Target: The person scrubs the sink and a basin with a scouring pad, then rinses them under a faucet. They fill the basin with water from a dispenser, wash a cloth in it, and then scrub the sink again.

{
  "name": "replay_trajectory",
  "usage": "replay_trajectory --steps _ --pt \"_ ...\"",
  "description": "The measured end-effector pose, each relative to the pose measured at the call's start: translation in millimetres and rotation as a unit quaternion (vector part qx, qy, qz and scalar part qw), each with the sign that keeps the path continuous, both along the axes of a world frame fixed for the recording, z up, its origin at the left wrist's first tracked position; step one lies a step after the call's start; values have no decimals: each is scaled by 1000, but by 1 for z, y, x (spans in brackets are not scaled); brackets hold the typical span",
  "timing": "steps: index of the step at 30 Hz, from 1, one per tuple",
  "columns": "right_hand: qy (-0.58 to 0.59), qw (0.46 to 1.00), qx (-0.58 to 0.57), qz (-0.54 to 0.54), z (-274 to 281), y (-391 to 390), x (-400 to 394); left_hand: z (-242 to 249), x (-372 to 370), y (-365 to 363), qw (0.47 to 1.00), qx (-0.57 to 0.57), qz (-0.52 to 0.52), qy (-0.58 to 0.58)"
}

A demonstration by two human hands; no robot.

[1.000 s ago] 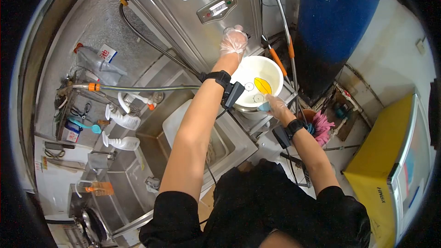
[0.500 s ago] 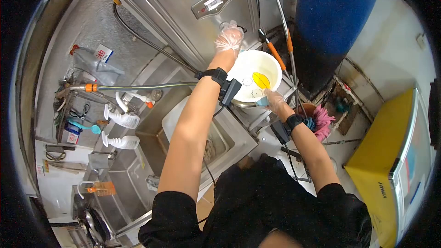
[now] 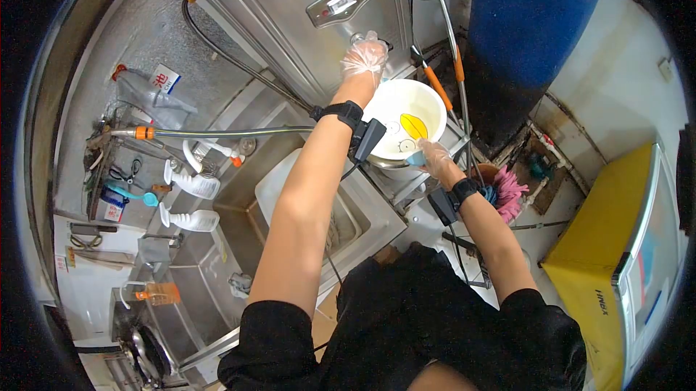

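My left hand [image 3: 365, 56], in a clear plastic glove, is closed around the tap [image 3: 357, 39] on the front of a stainless steel water boiler [image 3: 301, 36]; the fingers hide most of the tap. Under it, a white bucket [image 3: 384, 105] with a yellow beak and cartoon eyes printed inside is tilted slightly toward me. My right hand [image 3: 436, 159], gloved too, grips the bucket's near right rim, with a bit of light blue at the fingers. The bucket sits close against the boiler, over the edge of the metal stand.
Left of me are steel sinks [image 3: 377, 235] with a white tub [image 3: 272, 188], a hose [image 3: 239, 132] and spray bottles [image 3: 190, 219]. Orange-handled poles [image 3: 458, 65], a blue barrel [image 3: 529, 21], a pink mop head [image 3: 511, 192] and a yellow freezer [image 3: 594, 260] stand on the right.
Both hands keep their places on the tap and the bucket rim. The view has shifted very slightly; little else differs.
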State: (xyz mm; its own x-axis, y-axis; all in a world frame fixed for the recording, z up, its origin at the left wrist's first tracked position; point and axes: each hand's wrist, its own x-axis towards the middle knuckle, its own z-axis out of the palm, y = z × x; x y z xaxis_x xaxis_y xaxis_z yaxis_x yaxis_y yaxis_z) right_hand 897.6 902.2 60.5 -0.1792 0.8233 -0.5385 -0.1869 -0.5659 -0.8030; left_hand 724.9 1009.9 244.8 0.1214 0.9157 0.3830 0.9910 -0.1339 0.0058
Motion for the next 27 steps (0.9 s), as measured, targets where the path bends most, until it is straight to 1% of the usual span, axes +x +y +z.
replay_trajectory --steps 3,5,6,7,8,9,10,11,12,13,14,15,17,18,20,22,24,26,27 --pt "-29 999 -24 -4 -10 7 -2 7 3 -5 1000 -12 3 -6" --pt "-6 998 -39 48 -20 12 3 8 4 -7 1000 -8 5 5" --pt "-6 998 -39 48 -31 16 3 9 4 -7 1000 -6 8 15" --pt "-38 996 1 79 -42 19 2 9 5 -7 1000 -5 9 16" --pt "-70 991 40 109 -53 22 4 10 6 -6 999 -24 28 -38" --pt "-70 991 40 109 -53 23 9 11 7 -6 994 -43 47 -92" --pt "-176 950 170 194 -54 23 14 12 7 -6 994 -42 48 -91" --pt "-274 875 294 271 -54 23 17 12 7 -7 992 -46 45 -107" --pt "-274 874 295 271 -44 18 14 14 8 -9 990 -49 43 -121" --pt "-127 970 140 155 -22 10 7 15 8 -11 990 -48 43 -121" --pt "29 999 -23 29 -10 5 4 16 9 -12 993 -44 42 -97" --pt "29 999 -23 29 -15 8 5 14 8 -10 996 -40 40 -72" --pt "-35 993 27 113 -24 14 10 8 6 -6 996 -26 41 -78" --pt "-35 993 28 113 -21 14 9 8 6 -7 996 -13 42 -84" --pt "-32 997 -25 67 -14 12 6 9 6 -8 996 -18 42 -70" --pt "-22 997 -22 64 -23 14 6 9 6 -7 997 -24 42 -57" --pt "-12 998 -17 61 -37 18 5 9 7 -5 994 -37 59 -81" --pt "-37 995 5 88 -54 25 6 16 11 -13 995 -33 60 -79" --pt "-36 995 5 88 -45 22 9 18 12 -16 995 -31 61 -77"
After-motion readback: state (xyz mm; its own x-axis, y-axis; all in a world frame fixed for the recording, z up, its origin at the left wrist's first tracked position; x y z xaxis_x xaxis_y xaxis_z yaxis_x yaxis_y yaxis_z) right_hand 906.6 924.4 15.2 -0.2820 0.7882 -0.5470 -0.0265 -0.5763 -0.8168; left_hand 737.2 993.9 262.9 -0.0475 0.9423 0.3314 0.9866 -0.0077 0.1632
